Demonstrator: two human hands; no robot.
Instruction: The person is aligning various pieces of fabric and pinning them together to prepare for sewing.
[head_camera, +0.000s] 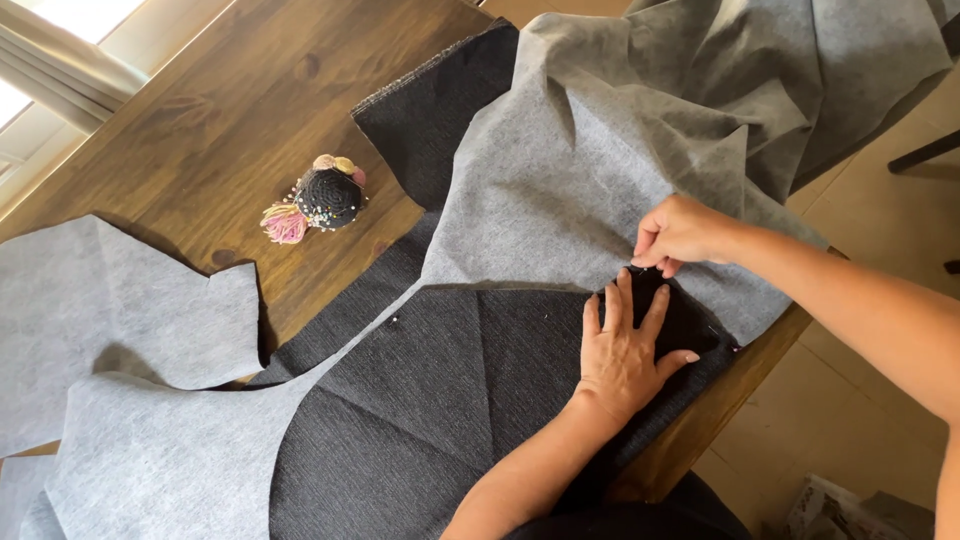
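Note:
My left hand (625, 345) lies flat, fingers spread, on dark charcoal fabric (430, 390) near the table's right edge. Just above it, my right hand (678, 233) pinches the edge of a light grey interfacing piece (560, 190) where it meets the dark cloth; a pin may be between the fingertips, too small to tell. Pin heads show along the seam between the two fabrics. A dark round pincushion (326, 197) with coloured pin heads and pink tufts sits on the wooden table (220, 120) to the left.
More light grey cut pieces (110, 310) lie at the left and lower left. The grey material bunches up and hangs off the table at the upper right (790, 70). Tiled floor (860, 220) and a crumpled bag (835, 505) lie to the right.

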